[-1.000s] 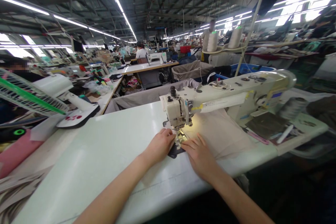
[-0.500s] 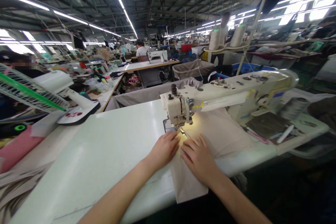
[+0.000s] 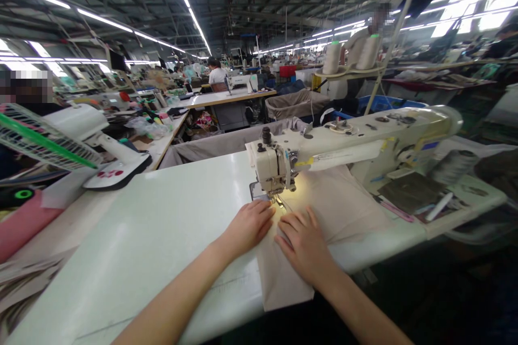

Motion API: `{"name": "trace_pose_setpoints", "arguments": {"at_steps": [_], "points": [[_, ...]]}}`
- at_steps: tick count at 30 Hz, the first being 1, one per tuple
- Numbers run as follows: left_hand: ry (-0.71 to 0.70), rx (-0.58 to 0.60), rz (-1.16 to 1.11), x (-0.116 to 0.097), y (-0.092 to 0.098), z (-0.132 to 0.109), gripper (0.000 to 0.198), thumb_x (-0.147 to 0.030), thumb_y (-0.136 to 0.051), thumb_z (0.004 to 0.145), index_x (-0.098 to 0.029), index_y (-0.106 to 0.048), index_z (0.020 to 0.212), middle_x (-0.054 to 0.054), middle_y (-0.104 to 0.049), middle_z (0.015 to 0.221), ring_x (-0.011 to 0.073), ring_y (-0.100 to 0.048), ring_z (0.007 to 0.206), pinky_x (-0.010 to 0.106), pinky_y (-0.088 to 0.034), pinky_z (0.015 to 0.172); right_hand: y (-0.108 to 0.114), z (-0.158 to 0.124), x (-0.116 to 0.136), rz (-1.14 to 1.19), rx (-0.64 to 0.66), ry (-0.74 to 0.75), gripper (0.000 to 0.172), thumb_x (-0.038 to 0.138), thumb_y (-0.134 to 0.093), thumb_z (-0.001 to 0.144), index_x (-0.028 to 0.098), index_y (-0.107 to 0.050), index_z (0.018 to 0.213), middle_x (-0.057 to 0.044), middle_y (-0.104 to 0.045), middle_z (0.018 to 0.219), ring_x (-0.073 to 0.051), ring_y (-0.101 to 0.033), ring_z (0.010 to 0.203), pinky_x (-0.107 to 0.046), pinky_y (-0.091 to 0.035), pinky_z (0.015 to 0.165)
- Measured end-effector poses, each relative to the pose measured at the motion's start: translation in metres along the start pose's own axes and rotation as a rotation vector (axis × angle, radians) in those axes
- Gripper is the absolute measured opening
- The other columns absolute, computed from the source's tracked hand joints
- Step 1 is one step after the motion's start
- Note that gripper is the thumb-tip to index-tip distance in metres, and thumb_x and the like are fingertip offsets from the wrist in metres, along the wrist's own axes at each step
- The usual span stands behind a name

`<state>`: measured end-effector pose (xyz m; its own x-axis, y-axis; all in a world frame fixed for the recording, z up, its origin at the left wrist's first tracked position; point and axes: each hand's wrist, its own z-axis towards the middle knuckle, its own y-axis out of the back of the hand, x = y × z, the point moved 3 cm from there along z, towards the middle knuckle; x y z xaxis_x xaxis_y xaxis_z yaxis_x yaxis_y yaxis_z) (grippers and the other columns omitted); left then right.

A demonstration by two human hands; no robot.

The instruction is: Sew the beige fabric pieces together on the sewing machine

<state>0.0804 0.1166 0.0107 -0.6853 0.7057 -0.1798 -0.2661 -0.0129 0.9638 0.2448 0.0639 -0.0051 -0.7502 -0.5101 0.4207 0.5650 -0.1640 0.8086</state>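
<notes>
Beige fabric (image 3: 283, 280) lies under the needle area of a white sewing machine (image 3: 324, 145), its near end hanging over the table edge. A lamp lights the presser foot (image 3: 280, 202). Just left of the foot, my left hand (image 3: 253, 223) has its fingers pressed together on the fabric's edge; its thumb is mostly hidden. My right hand (image 3: 301, 242) rests on the fabric just right of and nearer than the foot, fingers stretched out and thumb apart. More of the fabric spreads flat to the right, beneath the machine arm.
A white fan (image 3: 117, 164) stands at the left. Pink-handled scissors (image 3: 396, 209), a dark cloth (image 3: 415, 193) and a grey thread cone (image 3: 455, 167) lie right of the machine. Thread spools (image 3: 332, 58) stand behind it. A grey cloth bin (image 3: 226, 140) borders the table's far side.
The fabric's near end has shifted slightly toward the machine and left. My left hand has moved a little left, and my right thumb has spread from the fingers. A person behind has moved right.
</notes>
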Motion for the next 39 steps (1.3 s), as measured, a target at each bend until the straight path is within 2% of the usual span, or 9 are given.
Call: {"name": "trace_pose_setpoints", "arguments": {"at_steps": [4, 9, 12, 21, 27, 35, 39], "points": [[0.011, 0.012, 0.032, -0.009, 0.005, -0.002, 0.023, -0.015, -0.052, 0.095, -0.016, -0.061, 0.116, 0.010, -0.062, 0.126, 0.0272, -0.057, 0.115, 0.046, -0.051, 0.098, 0.002, -0.003, -0.002, -0.001, 0.021, 0.019, 0.013, 0.027, -0.059, 0.096, 0.022, -0.064, 0.107, -0.005, -0.069, 0.113, -0.022, -0.058, 0.111, -0.057, -0.015, 0.118], [-0.042, 0.093, -0.008, -0.049, 0.003, -0.019, 0.014, -0.019, -0.053, 0.095, -0.015, -0.062, 0.105, 0.010, -0.064, 0.108, 0.0248, -0.060, 0.103, 0.040, -0.055, 0.092, 0.009, -0.021, -0.009, 0.036, 0.004, 0.120, 0.016, 0.026, -0.062, 0.095, 0.021, -0.065, 0.110, -0.004, -0.070, 0.112, -0.021, -0.058, 0.113, -0.053, -0.016, 0.119], [-0.049, 0.053, -0.022, -0.059, 0.002, -0.027, 0.020, -0.019, -0.050, 0.096, -0.014, -0.060, 0.112, 0.012, -0.063, 0.113, 0.0260, -0.059, 0.109, 0.040, -0.055, 0.093, 0.010, -0.026, -0.013, 0.022, 0.019, 0.161, 0.020, 0.027, -0.062, 0.095, 0.021, -0.065, 0.114, -0.004, -0.070, 0.115, -0.021, -0.058, 0.115, -0.052, -0.017, 0.120], [-0.039, 0.007, -0.064, -0.025, 0.002, -0.013, 0.020, -0.019, -0.048, 0.096, -0.016, -0.063, 0.108, 0.011, -0.063, 0.109, 0.0241, -0.060, 0.110, 0.039, -0.055, 0.095, 0.005, 0.013, -0.016, -0.017, 0.119, 0.129, 0.018, 0.029, -0.064, 0.095, 0.020, -0.065, 0.111, -0.005, -0.070, 0.112, -0.024, -0.057, 0.115, -0.060, -0.019, 0.117], [-0.038, -0.005, -0.062, -0.009, 0.005, -0.002, 0.017, -0.017, -0.050, 0.095, -0.015, -0.065, 0.102, 0.010, -0.064, 0.107, 0.0237, -0.062, 0.106, 0.038, -0.055, 0.093, 0.002, 0.030, -0.018, -0.036, 0.113, 0.115, 0.013, 0.029, -0.064, 0.095, 0.020, -0.066, 0.103, -0.006, -0.070, 0.109, -0.025, -0.057, 0.112, -0.062, -0.021, 0.115], [-0.048, -0.007, -0.058, -0.002, 0.003, 0.000, 0.021, -0.017, -0.047, 0.097, -0.015, -0.064, 0.110, 0.012, -0.064, 0.117, 0.0235, -0.060, 0.116, 0.037, -0.050, 0.103, -0.004, 0.031, -0.017, -0.063, 0.103, 0.124, 0.014, 0.026, -0.064, 0.095, 0.020, -0.066, 0.107, -0.006, -0.070, 0.111, -0.026, -0.058, 0.112, -0.064, -0.022, 0.114], [0.072, 0.023, 0.056, -0.013, 0.003, -0.004, 0.023, -0.014, -0.049, 0.096, -0.015, -0.061, 0.115, 0.013, -0.060, 0.130, 0.0244, -0.056, 0.122, 0.041, -0.046, 0.108, -0.002, 0.027, -0.019, -0.049, 0.082, 0.151, 0.015, 0.021, -0.060, 0.096, 0.022, -0.065, 0.110, -0.005, -0.069, 0.114, -0.026, -0.058, 0.112, -0.064, -0.021, 0.114]]}}
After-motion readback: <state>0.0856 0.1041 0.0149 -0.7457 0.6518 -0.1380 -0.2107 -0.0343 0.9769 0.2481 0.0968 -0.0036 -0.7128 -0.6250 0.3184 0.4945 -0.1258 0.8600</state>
